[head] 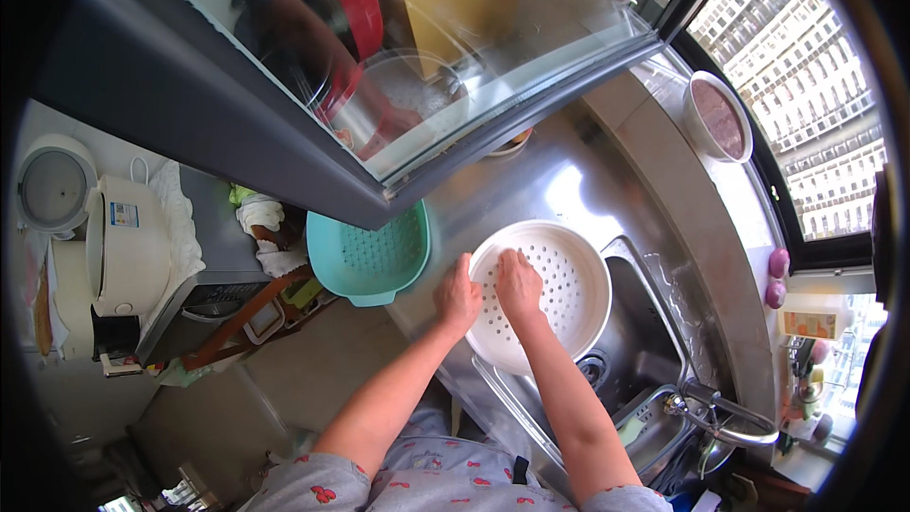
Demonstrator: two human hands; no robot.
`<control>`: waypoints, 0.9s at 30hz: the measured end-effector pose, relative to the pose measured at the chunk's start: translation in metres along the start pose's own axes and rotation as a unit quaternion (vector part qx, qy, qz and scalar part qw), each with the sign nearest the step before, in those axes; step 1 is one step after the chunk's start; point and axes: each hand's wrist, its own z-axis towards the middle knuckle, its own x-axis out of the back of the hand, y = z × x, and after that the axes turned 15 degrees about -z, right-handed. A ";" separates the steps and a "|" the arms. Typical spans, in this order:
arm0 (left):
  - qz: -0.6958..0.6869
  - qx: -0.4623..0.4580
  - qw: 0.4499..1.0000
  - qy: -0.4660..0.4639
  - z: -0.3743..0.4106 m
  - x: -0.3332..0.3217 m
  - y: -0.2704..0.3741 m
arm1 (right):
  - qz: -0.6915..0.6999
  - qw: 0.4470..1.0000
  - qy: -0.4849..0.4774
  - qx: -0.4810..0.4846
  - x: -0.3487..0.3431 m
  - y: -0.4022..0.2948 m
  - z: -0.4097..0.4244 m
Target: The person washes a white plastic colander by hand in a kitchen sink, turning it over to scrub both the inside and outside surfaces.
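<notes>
A white round perforated basin [579,313] is tilted over the left edge of the stainless steel sink [640,320]. My left hand [458,296] grips its rim on the left, with the thumb up along the outside. Inside the basin, my right hand [519,283] rests with curled fingers against the holed bottom. Whether anything is between those fingers is hidden. Left of my left hand, a teal colander [370,297] sits at the counter's edge, partly covered by the window frame.
A grey-framed glass pane [498,114] juts over the counter; an arm [313,28] shows in or behind it. The faucet [725,416] stands at the sink's right. On the sill are a white bowl [748,146] and red onions [778,263]. A rice cooker [135,249] stands left.
</notes>
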 end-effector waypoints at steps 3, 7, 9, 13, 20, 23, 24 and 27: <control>0.009 0.005 1.000 0.004 -0.003 -0.002 0.001 | 0.001 1.000 0.000 0.000 0.006 0.020 -0.028; 0.011 0.006 1.000 -0.017 -0.001 -0.003 0.004 | 0.004 1.000 -0.001 -0.030 0.003 0.014 -0.019; 0.016 0.017 1.000 -0.003 0.007 -0.002 0.001 | -0.015 0.999 0.013 -0.036 -0.002 0.007 -0.010; 0.033 0.020 0.999 -0.023 0.003 0.000 0.004 | 0.025 1.000 -0.002 -0.015 0.011 0.023 -0.024; -0.001 -0.027 1.000 -0.004 0.004 -0.001 0.005 | 0.021 0.998 0.040 -0.043 0.001 0.023 0.002; 0.001 -0.001 1.000 -0.015 0.005 0.000 0.007 | -0.010 0.999 0.020 -0.044 -0.005 0.012 0.020; 0.001 -0.001 1.000 -0.008 0.006 0.003 0.007 | -0.011 0.999 0.005 -0.036 -0.003 0.014 0.013; -0.007 -0.009 1.000 0.008 0.004 0.006 0.006 | -0.009 1.000 -0.014 -0.017 0.010 0.026 -0.010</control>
